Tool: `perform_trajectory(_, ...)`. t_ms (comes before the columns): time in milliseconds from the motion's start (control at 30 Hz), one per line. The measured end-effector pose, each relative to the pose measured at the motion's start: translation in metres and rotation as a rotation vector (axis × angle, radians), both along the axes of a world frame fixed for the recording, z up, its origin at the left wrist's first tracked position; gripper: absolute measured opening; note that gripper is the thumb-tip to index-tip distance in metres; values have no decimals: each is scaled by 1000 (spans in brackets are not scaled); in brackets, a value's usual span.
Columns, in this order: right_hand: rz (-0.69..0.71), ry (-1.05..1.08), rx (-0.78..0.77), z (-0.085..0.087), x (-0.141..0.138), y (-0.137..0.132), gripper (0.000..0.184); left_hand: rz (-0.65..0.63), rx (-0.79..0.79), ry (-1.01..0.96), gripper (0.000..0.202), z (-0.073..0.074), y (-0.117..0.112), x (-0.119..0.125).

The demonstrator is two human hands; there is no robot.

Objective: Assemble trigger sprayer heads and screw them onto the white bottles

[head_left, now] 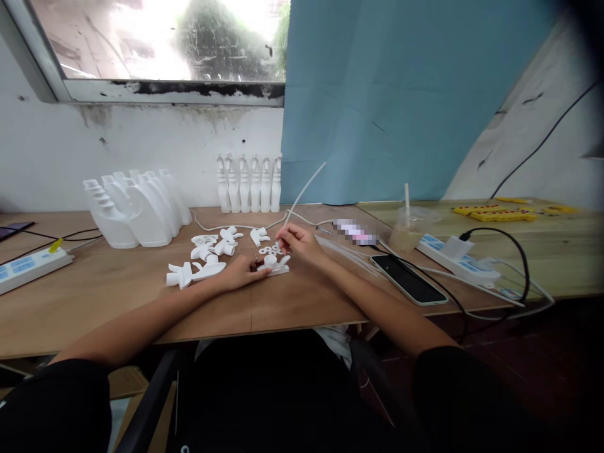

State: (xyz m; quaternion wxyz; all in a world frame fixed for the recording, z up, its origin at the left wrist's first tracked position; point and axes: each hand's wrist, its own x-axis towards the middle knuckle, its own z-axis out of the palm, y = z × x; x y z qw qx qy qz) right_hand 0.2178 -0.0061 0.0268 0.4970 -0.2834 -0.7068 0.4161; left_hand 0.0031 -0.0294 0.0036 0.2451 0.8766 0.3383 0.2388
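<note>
My left hand [243, 272] rests on the table with its fingers closed on a white spray trigger head [272, 264], which lies on its side. Just above and to the right, my right hand [298, 243] pinches a thin white plastic tube [306, 187] that slants up to the right. The tube's lower end is hidden by the fingers. Small white ring washers [267, 250] lie in a little heap between the hands. More spray trigger heads [206, 250] are scattered left of my left hand, and further thin tubes [349, 253] lie beyond my right forearm.
White bottles [136, 211] stand at the back left, and a row of slim bottles with trigger tops [244, 185] stands against the wall. On the right are a phone [408, 279], a cup with a straw [406, 231], a power strip [455, 259] and cables. Another power strip [33, 267] is far left.
</note>
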Motion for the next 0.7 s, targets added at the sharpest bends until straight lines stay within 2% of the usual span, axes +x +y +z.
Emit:
perform_trajectory(100, 49, -55, 32, -2, -7, -7, 40, 6, 2, -8, 39, -1, 0, 0)
perform_trajectory(300, 7, -87, 78, -3, -8, -8, 38, -9, 11, -4, 38, -3, 3, 0)
perform_trajectory(500, 46, -153, 150, -6, -8, -6, 35, -6, 5, 11, 38, -3, 4, -1)
perform_trajectory(700, 26, -146, 122, -8, -6, -1, 33, -5, -11, 2, 40, -3, 3, -1)
